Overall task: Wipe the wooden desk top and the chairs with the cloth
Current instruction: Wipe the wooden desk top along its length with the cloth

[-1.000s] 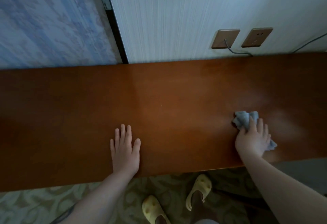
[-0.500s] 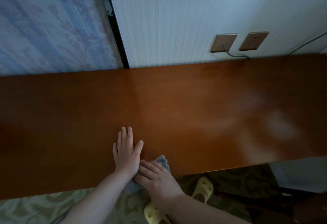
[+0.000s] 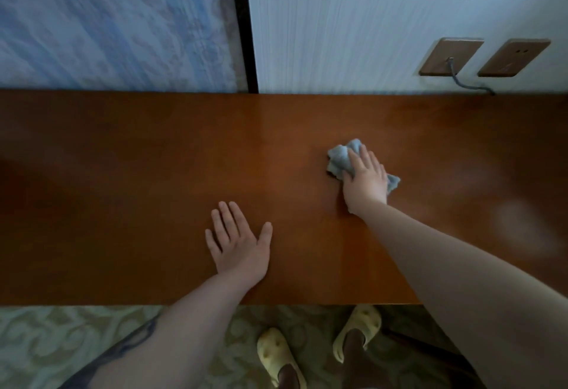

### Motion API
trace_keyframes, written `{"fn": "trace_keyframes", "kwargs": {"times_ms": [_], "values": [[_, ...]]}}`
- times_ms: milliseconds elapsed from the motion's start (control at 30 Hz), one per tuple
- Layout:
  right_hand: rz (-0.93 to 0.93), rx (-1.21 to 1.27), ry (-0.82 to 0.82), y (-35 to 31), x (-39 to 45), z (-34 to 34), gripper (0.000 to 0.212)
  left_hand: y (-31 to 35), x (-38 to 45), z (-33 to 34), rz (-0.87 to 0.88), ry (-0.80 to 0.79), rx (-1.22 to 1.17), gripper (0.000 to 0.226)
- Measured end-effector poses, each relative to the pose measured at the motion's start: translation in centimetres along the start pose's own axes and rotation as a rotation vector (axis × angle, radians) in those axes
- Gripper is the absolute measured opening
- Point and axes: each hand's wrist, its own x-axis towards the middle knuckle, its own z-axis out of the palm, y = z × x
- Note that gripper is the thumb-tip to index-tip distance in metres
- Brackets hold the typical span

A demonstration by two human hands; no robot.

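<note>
The wooden desk top [image 3: 123,173] runs across the whole view along the wall. A crumpled grey-blue cloth [image 3: 339,159] lies on it right of centre, towards the back. My right hand [image 3: 365,182] lies flat over the cloth with its fingers stretched across it, pressing it to the wood; cloth shows past the fingertips and by the wrist. Palm down, my left hand [image 3: 238,244] rests on the desk nearer the front edge, fingers spread, holding nothing. No chair is clearly visible.
Two brown wall sockets [image 3: 450,56] [image 3: 513,57] sit above the desk's back right, a grey cable [image 3: 470,86] hanging from the left one. Pale smears [image 3: 516,222] mark the desk's right part. Patterned carpet [image 3: 61,342] and my yellow slippers [image 3: 276,358] lie below the front edge.
My right hand swept the cloth from the far right to the front edge beside my left hand, then out to the right and back. My left hand stayed flat.
</note>
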Motion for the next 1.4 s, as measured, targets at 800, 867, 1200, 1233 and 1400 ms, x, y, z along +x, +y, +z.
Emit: {"fn": "trace_keyframes", "kwargs": {"times_ms": [800, 867, 1200, 1233, 1400], "values": [[0.157, -0.039, 0.158, 2.1, -11.9, 0.3, 0.054, -0.1, -0.6, 0.8, 0.018, 0.143, -0.057, 0.067], [-0.171, -0.064, -0.044, 0.7, -14.6, 1.2, 0.055, 0.0, -0.5, 1.1, 0.016, 0.166, -0.040, 0.068], [0.416, -0.124, 0.199, 10.1, -13.0, -4.4, 0.052, 1.1, -1.3, 1.5, -0.017, 0.264, 0.021, 0.069], [0.464, -0.099, 0.187, 9.0, -12.4, -3.8, 0.054, 1.9, -1.6, 1.6, -0.011, 0.280, 0.019, 0.069], [-0.137, -0.087, -0.072, 9.2, -15.3, -3.4, 0.052, 9.1, -4.2, 3.2, 0.236, 0.266, 0.017, 0.066]]}}
